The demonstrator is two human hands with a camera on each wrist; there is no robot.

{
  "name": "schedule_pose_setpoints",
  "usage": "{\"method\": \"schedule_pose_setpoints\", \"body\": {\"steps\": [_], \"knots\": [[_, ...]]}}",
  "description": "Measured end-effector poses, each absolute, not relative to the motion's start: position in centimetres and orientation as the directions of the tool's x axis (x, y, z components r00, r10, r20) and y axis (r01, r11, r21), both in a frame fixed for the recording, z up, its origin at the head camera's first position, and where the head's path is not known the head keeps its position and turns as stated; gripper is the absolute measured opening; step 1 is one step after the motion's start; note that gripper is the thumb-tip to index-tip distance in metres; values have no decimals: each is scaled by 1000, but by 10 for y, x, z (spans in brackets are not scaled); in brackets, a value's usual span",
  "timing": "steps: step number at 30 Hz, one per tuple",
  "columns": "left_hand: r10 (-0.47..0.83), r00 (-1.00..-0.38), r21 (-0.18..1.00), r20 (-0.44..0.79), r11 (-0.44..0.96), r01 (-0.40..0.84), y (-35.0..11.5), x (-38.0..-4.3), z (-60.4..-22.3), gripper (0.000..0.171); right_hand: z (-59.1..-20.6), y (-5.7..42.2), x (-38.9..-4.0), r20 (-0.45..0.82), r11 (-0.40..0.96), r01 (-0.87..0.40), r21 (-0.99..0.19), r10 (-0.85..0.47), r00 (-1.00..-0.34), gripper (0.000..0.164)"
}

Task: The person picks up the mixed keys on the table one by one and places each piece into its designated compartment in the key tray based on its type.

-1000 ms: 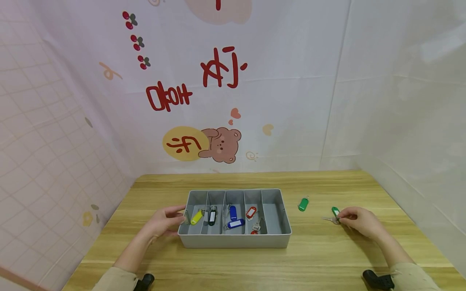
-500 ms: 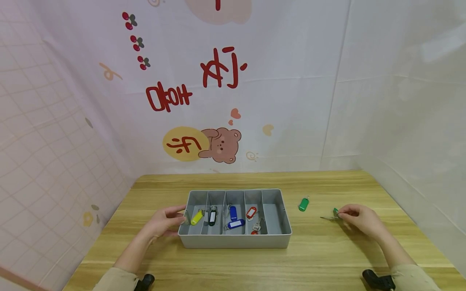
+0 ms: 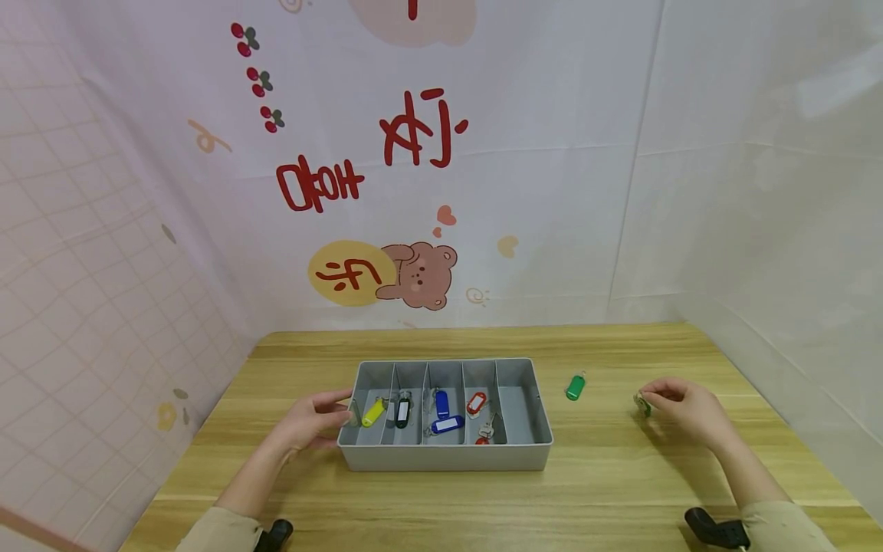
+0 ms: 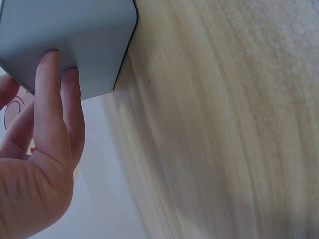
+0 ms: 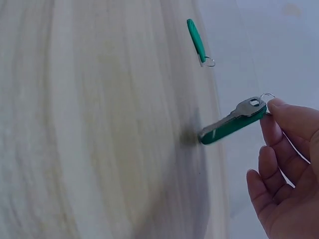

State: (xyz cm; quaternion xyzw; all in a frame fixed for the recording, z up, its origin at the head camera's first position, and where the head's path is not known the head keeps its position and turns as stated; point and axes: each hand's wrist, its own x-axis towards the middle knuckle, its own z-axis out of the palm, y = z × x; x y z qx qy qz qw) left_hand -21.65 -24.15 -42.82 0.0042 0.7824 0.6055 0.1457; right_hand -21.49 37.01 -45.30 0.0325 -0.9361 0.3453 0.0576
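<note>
My right hand [image 3: 686,410] pinches a small metal ring between thumb and forefinger. From that ring hang a silver key [image 5: 244,109] and a green key tag [image 5: 234,128], held up over the tabletop in the right wrist view. Farther off on the wood lies a second green key tag [image 3: 576,387], with its own ring. My left hand [image 3: 313,420] grips the left end of a grey divided box [image 3: 444,458]. In the left wrist view, two fingers [image 4: 48,99] press flat against the box's outer wall.
The box's compartments hold a yellow key tag [image 3: 373,412], a black one [image 3: 403,412], two blue ones [image 3: 447,424] and red ones [image 3: 476,404]. Its rightmost compartment [image 3: 522,410] shows bare grey. White printed cloth [image 3: 552,230] hangs behind the wooden table [image 3: 441,514].
My right hand has lifted the key and its green tag off the table, and they have swung from pointing left to hanging down. The left hand and box have stayed put.
</note>
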Motion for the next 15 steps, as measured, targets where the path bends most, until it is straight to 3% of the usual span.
{"method": "schedule_pose_setpoints", "body": {"steps": [15], "knots": [[233, -950, 955, -208, 259, -145, -243, -216, -426, 61, -438, 352, -215, 150, 730, -107, -675, -6, -989, 33]]}}
